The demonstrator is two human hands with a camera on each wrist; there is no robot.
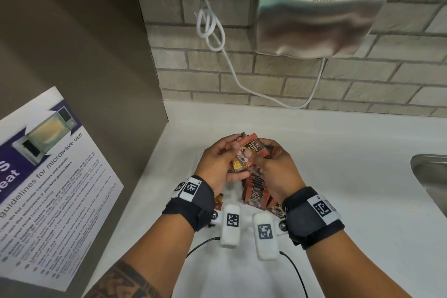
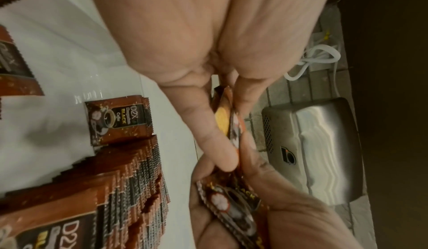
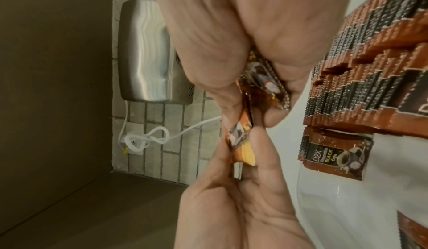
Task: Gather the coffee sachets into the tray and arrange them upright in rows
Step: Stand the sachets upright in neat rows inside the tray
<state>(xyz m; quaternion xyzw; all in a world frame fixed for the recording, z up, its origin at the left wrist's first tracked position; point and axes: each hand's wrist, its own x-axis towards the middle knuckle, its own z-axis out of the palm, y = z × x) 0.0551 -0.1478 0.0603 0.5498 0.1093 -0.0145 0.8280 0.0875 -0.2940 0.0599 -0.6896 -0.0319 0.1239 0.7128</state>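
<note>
Together, the left hand [image 1: 219,164] and right hand [image 1: 273,167] each pinch a few D2X black coffee sachets [image 1: 246,152] above the white tray [image 2: 57,55], where only the wrist views reveal one long upright sachet row [image 2: 129,188] and a lone sachet [image 2: 118,121] beyond it, too many to count.

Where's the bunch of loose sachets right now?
In the head view, the loose sachets are held up between the left hand and right hand, above the upright row of sachets on the white counter.
</note>
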